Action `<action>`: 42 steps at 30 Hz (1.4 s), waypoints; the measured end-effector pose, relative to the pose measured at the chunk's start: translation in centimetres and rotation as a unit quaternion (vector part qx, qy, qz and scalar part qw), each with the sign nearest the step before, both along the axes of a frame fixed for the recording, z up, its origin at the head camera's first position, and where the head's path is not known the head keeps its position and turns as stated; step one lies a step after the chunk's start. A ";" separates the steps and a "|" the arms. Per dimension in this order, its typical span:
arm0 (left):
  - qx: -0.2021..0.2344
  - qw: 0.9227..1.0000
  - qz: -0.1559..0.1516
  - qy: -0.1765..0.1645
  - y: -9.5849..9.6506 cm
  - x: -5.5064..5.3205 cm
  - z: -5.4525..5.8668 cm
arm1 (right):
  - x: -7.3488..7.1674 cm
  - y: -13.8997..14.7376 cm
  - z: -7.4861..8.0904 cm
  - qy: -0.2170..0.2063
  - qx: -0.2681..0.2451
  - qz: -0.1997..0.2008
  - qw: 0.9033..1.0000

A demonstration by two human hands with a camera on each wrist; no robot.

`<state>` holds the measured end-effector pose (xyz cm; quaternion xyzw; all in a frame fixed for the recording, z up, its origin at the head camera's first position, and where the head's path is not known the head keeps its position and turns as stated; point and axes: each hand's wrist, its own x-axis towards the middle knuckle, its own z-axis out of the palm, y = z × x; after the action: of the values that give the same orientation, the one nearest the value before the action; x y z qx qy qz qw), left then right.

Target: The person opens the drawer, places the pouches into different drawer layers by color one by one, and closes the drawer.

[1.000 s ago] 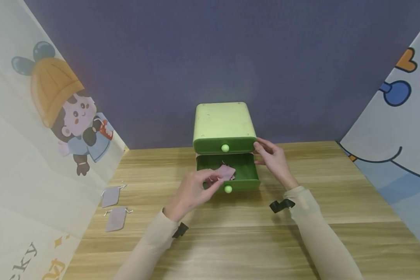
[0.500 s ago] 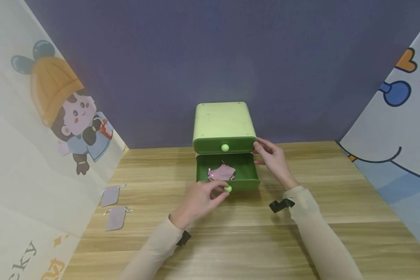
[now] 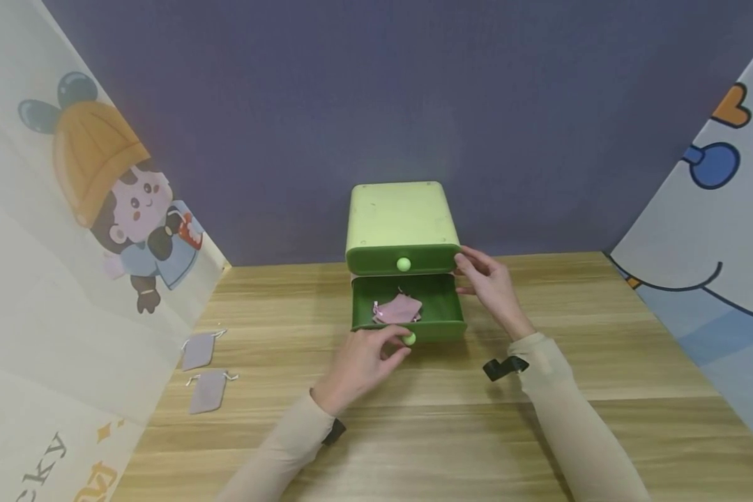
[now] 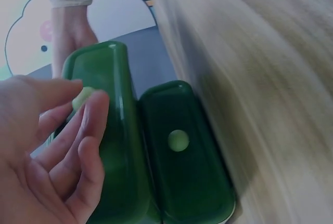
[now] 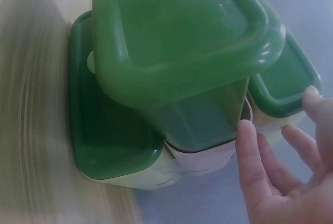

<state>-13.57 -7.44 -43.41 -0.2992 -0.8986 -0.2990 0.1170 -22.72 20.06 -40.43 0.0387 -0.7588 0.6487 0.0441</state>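
A small light-green cabinet with dark-green drawer fronts stands against the back wall. Its middle drawer is pulled out, with mauve cloth drawstring pouches lying inside, overlapping. My left hand pinches the round knob on that drawer's front between thumb and fingers. At the cabinet's right side, my right hand rests its thumb on the edge of the closed top drawer, its other fingers extended along the side wall. The bottom drawer, closed, shows below in both wrist views.
Two more drawstring pouches, one behind the other, lie flat at the table's left. The wooden table meets a dark blue back wall. Printed panels border the left and right sides.
My left hand has let go of a pouch in the drawer, moved down and forward to the drawer's knob, and taken hold of it. The right hand has stayed in place.
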 end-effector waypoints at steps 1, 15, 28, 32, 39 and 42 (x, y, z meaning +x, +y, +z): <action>0.002 1.000 0.005 0.006 0.1 0.0 -0.1 | 0.0 0.0 0.0 -0.001 0.002 0.001 1.000; 0.037 0.997 0.035 0.057 0.5 -0.6 -0.8 | 0.0 0.0 0.0 0.000 0.009 -0.004 1.000; 0.075 0.995 0.040 0.044 0.5 -1.4 -1.0 | 0.0 0.1 -0.1 -0.004 0.010 -0.002 1.000; 0.078 0.995 0.043 0.045 0.4 -1.7 -0.8 | 0.1 0.1 -0.1 -0.005 0.007 -0.002 1.000; 0.067 0.996 0.053 0.038 0.4 -2.0 -0.7 | 0.2 0.1 0.0 -0.007 0.011 0.000 1.000; 0.071 0.996 0.052 0.033 0.4 -2.2 -0.7 | 0.2 0.1 0.0 -0.007 0.011 -0.002 1.000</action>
<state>-15.80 -7.00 -44.16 -0.2525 -0.8849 -0.3457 0.1835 -22.56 20.16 -40.46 0.0336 -0.7659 0.6408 0.0398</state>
